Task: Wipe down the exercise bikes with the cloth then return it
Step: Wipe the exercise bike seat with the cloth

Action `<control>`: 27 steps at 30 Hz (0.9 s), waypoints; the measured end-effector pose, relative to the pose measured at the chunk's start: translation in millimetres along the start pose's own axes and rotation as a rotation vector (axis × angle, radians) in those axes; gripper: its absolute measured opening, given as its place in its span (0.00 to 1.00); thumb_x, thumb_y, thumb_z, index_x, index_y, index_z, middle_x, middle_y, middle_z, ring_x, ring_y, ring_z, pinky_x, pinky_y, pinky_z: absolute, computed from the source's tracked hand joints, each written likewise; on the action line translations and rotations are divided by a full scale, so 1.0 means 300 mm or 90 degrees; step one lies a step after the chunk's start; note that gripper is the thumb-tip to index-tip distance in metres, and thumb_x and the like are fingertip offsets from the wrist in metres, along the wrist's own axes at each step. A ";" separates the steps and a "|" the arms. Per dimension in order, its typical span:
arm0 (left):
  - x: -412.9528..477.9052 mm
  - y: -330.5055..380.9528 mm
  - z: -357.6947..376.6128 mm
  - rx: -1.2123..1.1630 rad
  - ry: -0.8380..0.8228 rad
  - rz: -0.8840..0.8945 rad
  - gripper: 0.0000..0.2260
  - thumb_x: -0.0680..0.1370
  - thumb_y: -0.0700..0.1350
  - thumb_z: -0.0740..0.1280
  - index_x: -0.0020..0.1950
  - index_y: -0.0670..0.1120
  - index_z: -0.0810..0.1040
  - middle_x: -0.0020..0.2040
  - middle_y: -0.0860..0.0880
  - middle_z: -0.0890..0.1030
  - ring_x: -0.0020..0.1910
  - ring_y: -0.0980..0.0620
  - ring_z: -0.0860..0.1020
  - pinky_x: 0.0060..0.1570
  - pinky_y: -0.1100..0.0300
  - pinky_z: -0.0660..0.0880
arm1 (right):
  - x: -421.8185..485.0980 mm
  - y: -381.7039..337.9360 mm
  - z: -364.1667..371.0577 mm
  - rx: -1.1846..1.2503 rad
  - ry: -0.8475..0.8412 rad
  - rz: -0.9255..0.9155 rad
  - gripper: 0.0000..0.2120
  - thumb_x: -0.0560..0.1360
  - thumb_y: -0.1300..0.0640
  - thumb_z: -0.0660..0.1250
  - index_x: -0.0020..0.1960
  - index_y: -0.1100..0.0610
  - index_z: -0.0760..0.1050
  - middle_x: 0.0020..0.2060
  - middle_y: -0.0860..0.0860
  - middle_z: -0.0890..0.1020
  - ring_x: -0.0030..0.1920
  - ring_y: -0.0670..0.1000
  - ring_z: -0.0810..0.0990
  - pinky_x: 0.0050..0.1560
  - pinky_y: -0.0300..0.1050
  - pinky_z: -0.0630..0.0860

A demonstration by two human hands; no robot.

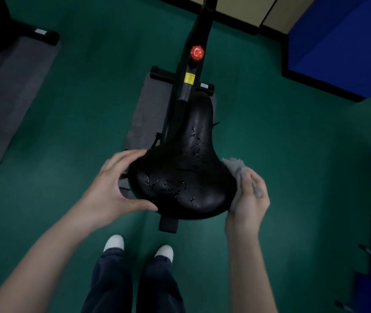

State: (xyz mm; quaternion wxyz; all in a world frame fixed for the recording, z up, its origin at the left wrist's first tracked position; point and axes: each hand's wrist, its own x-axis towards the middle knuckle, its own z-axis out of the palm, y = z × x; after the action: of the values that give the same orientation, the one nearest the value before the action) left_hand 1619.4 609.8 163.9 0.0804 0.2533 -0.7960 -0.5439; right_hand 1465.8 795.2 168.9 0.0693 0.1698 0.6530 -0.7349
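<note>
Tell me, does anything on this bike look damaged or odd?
Yes. The black seat has shiny, irregular marks on its top, near the back and along the narrow front. They may be cracks or wet spots; I cannot tell which. Nothing else stands out.

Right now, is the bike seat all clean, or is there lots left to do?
Nothing looks finished yet: wet streaks sit on the saddle. In hand: the left hand grips it while the right hand presses the grey cloth to its right edge. Left: the saddle's top, the other bike, returning the cloth.
</note>
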 end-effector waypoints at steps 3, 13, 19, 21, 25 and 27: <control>0.002 -0.003 0.000 -0.003 0.000 0.002 0.42 0.52 0.67 0.75 0.65 0.67 0.67 0.64 0.69 0.67 0.68 0.59 0.66 0.69 0.47 0.67 | -0.012 -0.011 -0.014 0.005 -0.025 0.041 0.07 0.80 0.65 0.61 0.51 0.60 0.77 0.50 0.58 0.83 0.56 0.56 0.81 0.65 0.52 0.74; 0.001 0.012 -0.009 0.035 -0.005 0.024 0.44 0.53 0.64 0.74 0.67 0.60 0.66 0.64 0.67 0.66 0.67 0.59 0.66 0.68 0.55 0.65 | -0.211 0.017 0.016 -0.449 -0.318 -0.582 0.09 0.74 0.68 0.67 0.53 0.62 0.82 0.55 0.53 0.82 0.62 0.53 0.78 0.64 0.56 0.72; 0.000 0.017 -0.013 0.031 -0.022 0.013 0.43 0.53 0.65 0.74 0.66 0.65 0.64 0.64 0.70 0.65 0.68 0.61 0.64 0.66 0.61 0.62 | -0.097 -0.065 0.038 -0.475 -0.381 -0.545 0.10 0.74 0.71 0.68 0.53 0.64 0.81 0.53 0.54 0.82 0.59 0.54 0.79 0.65 0.48 0.72; 0.000 0.022 -0.017 0.036 -0.024 0.009 0.43 0.53 0.66 0.74 0.66 0.65 0.64 0.64 0.70 0.64 0.67 0.60 0.64 0.66 0.61 0.62 | -0.104 -0.069 0.065 -0.476 -0.338 -0.510 0.09 0.74 0.69 0.68 0.53 0.63 0.82 0.52 0.55 0.82 0.57 0.54 0.79 0.62 0.48 0.74; -0.001 0.032 -0.021 0.045 -0.031 -0.001 0.45 0.53 0.65 0.74 0.68 0.61 0.65 0.65 0.70 0.63 0.67 0.63 0.63 0.64 0.74 0.57 | -0.142 -0.045 0.061 -0.508 -0.402 -0.568 0.09 0.73 0.69 0.69 0.52 0.63 0.82 0.52 0.55 0.81 0.58 0.54 0.77 0.66 0.48 0.71; -0.003 0.037 -0.021 0.043 -0.035 -0.007 0.45 0.53 0.65 0.74 0.68 0.62 0.64 0.65 0.71 0.63 0.67 0.65 0.62 0.62 0.77 0.56 | -0.114 -0.061 0.078 -0.518 -0.450 -0.586 0.09 0.73 0.69 0.69 0.52 0.62 0.82 0.52 0.55 0.81 0.58 0.53 0.77 0.65 0.45 0.71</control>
State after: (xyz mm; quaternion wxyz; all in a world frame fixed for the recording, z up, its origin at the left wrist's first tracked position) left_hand 1619.3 608.1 176.6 0.0469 0.2451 -0.8145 -0.5238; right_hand 1488.0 770.6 199.7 0.0170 -0.4114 0.8196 -0.3984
